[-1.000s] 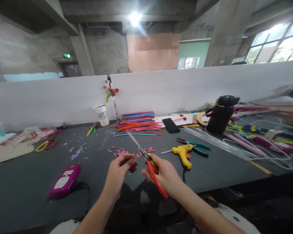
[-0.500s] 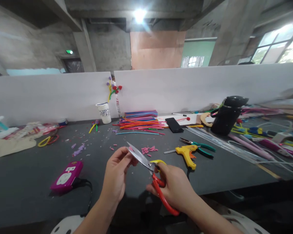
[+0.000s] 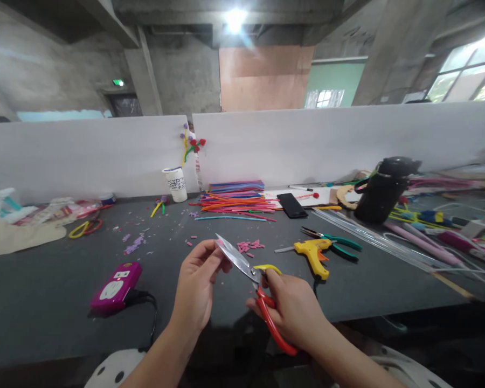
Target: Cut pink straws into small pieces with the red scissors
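My right hand (image 3: 297,304) is closed round the handles of a pair of scissors (image 3: 237,258), one handle red and the other yellow. The silver blades point up and left, to the fingertips of my left hand (image 3: 198,283). Those fingers are pinched on a small pink pipe cleaner piece, mostly hidden behind the blade and fingers. On the table just beyond the scissors lies a small heap of cut pink pieces (image 3: 250,247). Farther back is a stack of coloured pipe cleaners (image 3: 234,202), red, orange, pink and blue.
Right of my hands lie a yellow glue gun (image 3: 313,253), green-handled pliers (image 3: 341,245), a black phone (image 3: 292,205) and a black flask (image 3: 386,191). Leftward are a magenta device (image 3: 117,288) with a cable, purple scraps (image 3: 134,245) and another pair of scissors (image 3: 80,230). A white cup (image 3: 175,184) stands behind.
The whole view has shifted slightly, so things appear a little farther right. Both hands keep the same hold, with the blades still at the left fingertips.
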`<state>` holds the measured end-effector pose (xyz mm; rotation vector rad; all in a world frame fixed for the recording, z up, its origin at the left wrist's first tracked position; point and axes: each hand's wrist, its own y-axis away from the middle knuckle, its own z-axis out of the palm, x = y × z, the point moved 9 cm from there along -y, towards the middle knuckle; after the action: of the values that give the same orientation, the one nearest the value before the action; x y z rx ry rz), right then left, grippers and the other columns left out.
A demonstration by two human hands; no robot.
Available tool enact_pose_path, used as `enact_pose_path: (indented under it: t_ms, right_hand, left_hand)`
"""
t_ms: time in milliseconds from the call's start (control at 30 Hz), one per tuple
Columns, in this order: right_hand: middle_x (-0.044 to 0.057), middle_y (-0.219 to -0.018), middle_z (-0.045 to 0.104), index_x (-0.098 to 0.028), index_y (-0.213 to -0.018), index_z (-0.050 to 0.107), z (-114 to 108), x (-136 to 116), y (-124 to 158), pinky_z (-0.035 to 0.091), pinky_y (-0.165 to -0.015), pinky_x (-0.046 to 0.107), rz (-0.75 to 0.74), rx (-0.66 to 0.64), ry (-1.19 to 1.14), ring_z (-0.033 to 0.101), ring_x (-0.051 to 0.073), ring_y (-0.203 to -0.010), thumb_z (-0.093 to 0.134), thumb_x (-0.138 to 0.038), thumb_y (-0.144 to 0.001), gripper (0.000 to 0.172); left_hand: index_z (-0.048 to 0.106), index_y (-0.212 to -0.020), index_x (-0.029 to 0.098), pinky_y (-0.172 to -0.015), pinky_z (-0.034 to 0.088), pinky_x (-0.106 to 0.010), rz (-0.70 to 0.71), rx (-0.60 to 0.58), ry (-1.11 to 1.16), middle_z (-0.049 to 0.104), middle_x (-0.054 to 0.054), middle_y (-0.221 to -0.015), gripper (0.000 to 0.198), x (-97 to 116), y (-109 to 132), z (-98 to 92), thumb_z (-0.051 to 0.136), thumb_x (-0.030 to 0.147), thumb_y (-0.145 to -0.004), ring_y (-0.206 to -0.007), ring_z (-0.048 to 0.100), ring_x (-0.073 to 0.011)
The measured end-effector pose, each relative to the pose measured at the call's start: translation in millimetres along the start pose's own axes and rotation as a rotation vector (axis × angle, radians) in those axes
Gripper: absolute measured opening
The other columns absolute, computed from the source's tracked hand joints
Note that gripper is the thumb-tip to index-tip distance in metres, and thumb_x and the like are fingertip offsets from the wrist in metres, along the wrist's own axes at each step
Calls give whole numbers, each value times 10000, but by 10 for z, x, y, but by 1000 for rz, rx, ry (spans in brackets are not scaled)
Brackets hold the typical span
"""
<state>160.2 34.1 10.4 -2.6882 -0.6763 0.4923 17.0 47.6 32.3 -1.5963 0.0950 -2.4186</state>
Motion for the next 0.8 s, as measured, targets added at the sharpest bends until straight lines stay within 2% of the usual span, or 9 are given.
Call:
enact_pose_path:
  t_ms: [567, 800]
  right_hand:
    - [26, -576, 585, -183, -726, 466, 19, -11, -13, 251, -487, 238, -5, 24, 60, 547, 162, -520, 405, -474, -774, 301]
    - [18, -550, 577, -188, -695, 456, 4, -31, -11, 239, -472, 237, -8, 32, 73, 544, 159, -500, 395, -485, -779, 315]
  left_hand:
    - [611, -738, 181, -576, 412, -205, -19, -2, 56, 587, 2, -685, 67, -24, -8, -16, 583, 218, -690, -624, 524, -99]
    - [613, -742, 196, -575, 403, -192, -29, -26, 79, 590, 25, -678, 58, -32, -15, -6, 570, 206, -705, -596, 510, -76]
